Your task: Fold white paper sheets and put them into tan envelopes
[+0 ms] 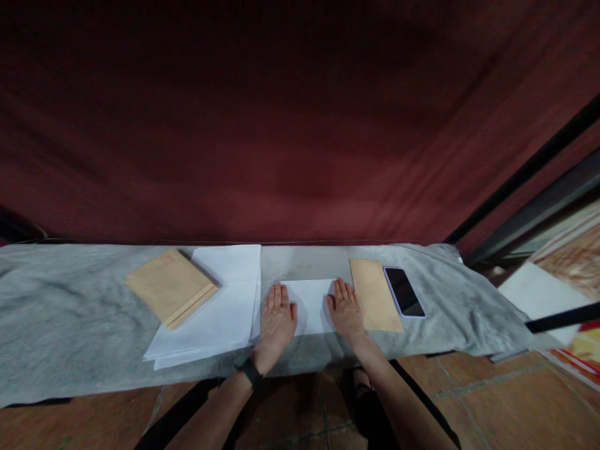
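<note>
A white sheet of paper (310, 307), apparently folded, lies crosswise in front of me on a grey cloth. My left hand (278, 314) rests flat on its left end, fingers stretched forward. On the right end lies my right hand (345, 309), also flat, its thumb a little apart from the fingers. A single brown envelope (375, 297) is just right of my right hand. Left of my left hand are loose white sheets (225, 306) in a stack. Several brown envelopes (171, 284) sit piled at an angle over that stack's left part.
The grey cloth (60, 319) covers a long narrow table. A phone (404, 292) in a light purple case lies right of the single envelope. Behind the table hangs a dark red curtain (300, 156). Dark bars (529, 162) and a patterned board (572, 256) stand at the right.
</note>
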A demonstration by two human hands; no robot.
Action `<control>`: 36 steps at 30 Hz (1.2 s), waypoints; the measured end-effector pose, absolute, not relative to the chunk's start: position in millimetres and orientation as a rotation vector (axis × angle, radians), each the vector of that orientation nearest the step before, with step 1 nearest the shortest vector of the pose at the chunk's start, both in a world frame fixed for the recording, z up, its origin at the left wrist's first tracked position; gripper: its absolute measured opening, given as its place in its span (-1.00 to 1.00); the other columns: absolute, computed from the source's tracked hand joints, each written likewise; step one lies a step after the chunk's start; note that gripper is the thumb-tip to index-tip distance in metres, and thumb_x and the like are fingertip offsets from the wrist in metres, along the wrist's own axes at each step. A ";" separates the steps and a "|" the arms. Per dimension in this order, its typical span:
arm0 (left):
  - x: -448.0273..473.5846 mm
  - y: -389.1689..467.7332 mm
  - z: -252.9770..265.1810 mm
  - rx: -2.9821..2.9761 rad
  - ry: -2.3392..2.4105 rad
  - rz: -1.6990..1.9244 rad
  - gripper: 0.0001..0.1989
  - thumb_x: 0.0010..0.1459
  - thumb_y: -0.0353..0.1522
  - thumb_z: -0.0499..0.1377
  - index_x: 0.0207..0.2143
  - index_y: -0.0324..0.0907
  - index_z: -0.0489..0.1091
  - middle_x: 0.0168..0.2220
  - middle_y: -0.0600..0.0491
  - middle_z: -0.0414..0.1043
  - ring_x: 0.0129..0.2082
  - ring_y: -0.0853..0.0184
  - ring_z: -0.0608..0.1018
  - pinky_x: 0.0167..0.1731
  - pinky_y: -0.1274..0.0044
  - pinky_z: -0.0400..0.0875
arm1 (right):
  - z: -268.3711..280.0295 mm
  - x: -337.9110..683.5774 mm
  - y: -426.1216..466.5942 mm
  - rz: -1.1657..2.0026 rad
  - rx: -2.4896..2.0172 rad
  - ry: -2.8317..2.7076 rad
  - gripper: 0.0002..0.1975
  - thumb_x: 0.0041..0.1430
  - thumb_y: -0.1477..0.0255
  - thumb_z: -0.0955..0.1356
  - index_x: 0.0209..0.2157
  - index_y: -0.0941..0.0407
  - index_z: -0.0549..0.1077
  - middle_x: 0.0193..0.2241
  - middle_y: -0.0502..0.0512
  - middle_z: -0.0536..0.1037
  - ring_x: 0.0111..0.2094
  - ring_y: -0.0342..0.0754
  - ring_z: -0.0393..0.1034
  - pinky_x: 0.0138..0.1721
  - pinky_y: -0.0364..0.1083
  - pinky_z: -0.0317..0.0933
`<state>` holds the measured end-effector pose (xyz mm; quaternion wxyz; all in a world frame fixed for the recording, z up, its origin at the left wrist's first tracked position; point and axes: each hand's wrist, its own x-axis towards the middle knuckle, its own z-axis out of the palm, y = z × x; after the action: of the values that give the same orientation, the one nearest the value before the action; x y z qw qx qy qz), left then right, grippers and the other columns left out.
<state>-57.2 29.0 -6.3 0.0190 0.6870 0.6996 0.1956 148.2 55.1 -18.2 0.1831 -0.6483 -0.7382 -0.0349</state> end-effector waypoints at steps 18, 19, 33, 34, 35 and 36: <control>-79.6 37.5 32.1 1.087 1.466 1.078 -0.68 0.01 -0.18 0.21 -0.28 -0.24 0.47 -0.44 0.05 0.55 -0.49 0.28 0.54 -0.47 0.50 0.42 | -15.7 146.0 57.6 0.021 -1.728 -2.069 -0.40 0.34 0.41 0.17 0.37 0.24 0.11 0.33 0.33 0.24 0.33 0.19 0.13 0.31 0.20 0.04; -77.5 37.2 41.8 1.151 1.493 1.134 -0.71 0.06 -0.17 0.19 -0.32 -0.22 0.46 -0.46 0.07 0.53 -0.51 0.30 0.52 -0.48 0.51 0.40 | -11.2 148.4 60.9 0.061 -1.683 -2.043 -0.36 0.33 0.43 0.17 0.40 0.22 0.05 0.34 0.32 0.23 0.34 0.17 0.11 0.31 0.20 0.05; -48.5 -6.6 54.6 2.857 1.520 0.412 -0.70 0.24 -0.55 0.03 -0.07 -0.17 0.45 -0.08 -0.09 0.51 -0.09 0.18 0.52 -0.03 0.32 0.38 | -9.1 178.4 73.5 0.524 -1.524 -1.707 -0.44 0.31 0.43 0.13 0.32 0.14 0.26 0.17 0.24 0.48 0.16 0.07 0.41 0.15 0.10 0.32; -43.2 -11.9 47.8 2.848 1.502 0.344 -0.72 0.24 -0.56 0.03 -0.11 -0.17 0.45 -0.12 -0.07 0.52 -0.11 0.19 0.52 -0.04 0.33 0.39 | -9.5 180.1 72.7 0.537 -1.529 -1.719 -0.47 0.33 0.41 0.12 0.28 0.12 0.32 0.14 0.21 0.51 0.15 0.07 0.42 0.15 0.10 0.32; -38.4 -16.6 41.8 2.837 1.486 0.300 -0.74 0.24 -0.55 0.04 -0.13 -0.17 0.44 -0.14 -0.06 0.52 -0.12 0.20 0.53 -0.05 0.34 0.40 | -8.6 180.8 71.5 0.547 -1.534 -1.737 -0.49 0.36 0.38 0.12 0.26 0.11 0.35 0.13 0.18 0.53 0.16 0.06 0.41 0.16 0.09 0.32; -34.3 -20.4 36.9 2.826 1.477 0.279 -0.75 0.24 -0.55 0.04 -0.15 -0.17 0.44 -0.15 -0.05 0.52 -0.12 0.20 0.54 -0.04 0.34 0.40 | -6.8 180.3 69.9 0.557 -1.537 -1.765 -0.50 0.38 0.35 0.11 0.26 0.09 0.35 0.14 0.16 0.52 0.17 0.06 0.40 0.17 0.09 0.31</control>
<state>-34.3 -20.4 36.9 -0.0296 0.8825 0.4613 0.0872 180.3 69.9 -6.8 0.3595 -0.5961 -0.6846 0.2160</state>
